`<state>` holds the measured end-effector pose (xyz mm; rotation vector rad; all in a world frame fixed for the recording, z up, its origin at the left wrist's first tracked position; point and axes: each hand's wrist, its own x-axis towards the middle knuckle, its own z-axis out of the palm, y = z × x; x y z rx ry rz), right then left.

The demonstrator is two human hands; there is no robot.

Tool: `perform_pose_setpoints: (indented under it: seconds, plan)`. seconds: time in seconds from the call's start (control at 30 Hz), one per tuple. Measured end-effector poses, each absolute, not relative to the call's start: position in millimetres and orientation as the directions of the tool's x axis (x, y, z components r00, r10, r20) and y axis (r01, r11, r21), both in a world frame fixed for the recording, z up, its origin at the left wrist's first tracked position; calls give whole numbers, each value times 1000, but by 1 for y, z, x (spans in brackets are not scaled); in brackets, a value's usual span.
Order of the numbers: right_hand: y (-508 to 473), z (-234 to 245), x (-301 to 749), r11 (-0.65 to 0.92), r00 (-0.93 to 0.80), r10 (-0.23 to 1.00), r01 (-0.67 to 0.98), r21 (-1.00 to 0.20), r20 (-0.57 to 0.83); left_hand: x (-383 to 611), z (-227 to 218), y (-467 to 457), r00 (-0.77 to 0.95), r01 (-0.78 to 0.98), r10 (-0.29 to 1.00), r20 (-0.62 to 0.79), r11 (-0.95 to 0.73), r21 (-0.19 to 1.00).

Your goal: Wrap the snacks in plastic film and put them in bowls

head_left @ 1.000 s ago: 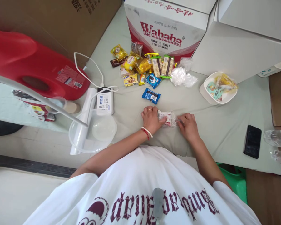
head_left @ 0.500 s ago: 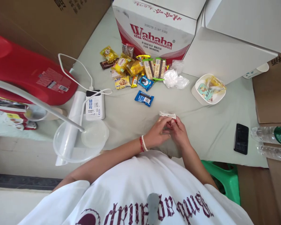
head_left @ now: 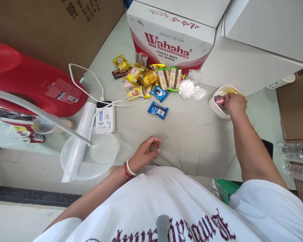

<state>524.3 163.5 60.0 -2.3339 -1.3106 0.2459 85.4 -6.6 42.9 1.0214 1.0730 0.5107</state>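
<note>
My right hand reaches into a white bowl on the right. Its fingers pinch a small red-and-white snack packet, partly hidden inside the bowl. Yellow wrapping shows behind the hand. My left hand, with a white bead bracelet and a red cord at the wrist, rests near the table's front edge. Its fingers are loosely bent and apart, holding nothing. The nearest thing beyond it is a blue snack packet.
A pile of wrapped snacks and crumpled clear plastic lie before a Wahaha carton. On the left are a white power bank with a cable, a clear plastic lid and a red container. Bottles lie far right.
My hands have parted. The right hand has carried the red-and-white packet from in front of my body rightward into the bowl; the left has drawn back leftward and let go.
</note>
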Motion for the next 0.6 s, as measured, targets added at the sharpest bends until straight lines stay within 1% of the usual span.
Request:
perform_pose_setpoints:
  seconds: [0.03,0.07,0.13,0.17,0.23,0.27,0.33,0.37,0.4,0.43,0.47,0.5,0.53,0.57,0.6]
  plan:
    - [166,66,520,-488,526,850,807,-332,28,83,42,-6,403,137,788,-465,451,882]
    - [167,75,515,-501,521,853,836,-224,35,81,41,-6,381,154,806,-453,428,891]
    - [171,92,504,-485,497,862,867,-117,105,79,39,-5,350,186,835,-425,383,905]
    - [174,98,497,-454,462,875,887,-86,142,78,38,-5,343,200,842,-415,366,909]
    - [180,101,478,-325,334,928,942,-79,166,81,36,-3,346,218,847,-403,346,913]
    - [183,97,467,-233,241,962,970,-74,130,82,36,-2,354,221,846,-400,339,914]
    - [189,80,446,-60,59,998,997,-46,-17,86,37,0,374,217,840,-393,333,918]
    - [190,70,437,-11,9,996,999,-30,-84,87,39,2,382,213,838,-391,332,919]
    - [191,62,431,4,-7,992,1000,-17,-126,88,41,3,388,209,836,-388,330,921]
    - [190,55,427,-10,9,991,1000,-9,-137,88,42,4,390,205,837,-384,328,922]
    - [188,51,425,-41,39,992,999,-15,-120,88,44,6,389,200,839,-379,325,924]
    - [183,50,425,-73,69,994,996,-49,-87,87,46,7,386,193,843,-373,322,927]
    - [175,52,426,-98,93,995,988,-118,-46,87,47,8,381,184,849,-367,319,930]
    - [165,56,426,-115,116,993,967,-227,-12,88,49,10,375,172,854,-360,317,933]
    - [151,60,424,-129,139,990,921,-367,3,90,50,11,371,157,859,-353,316,936]
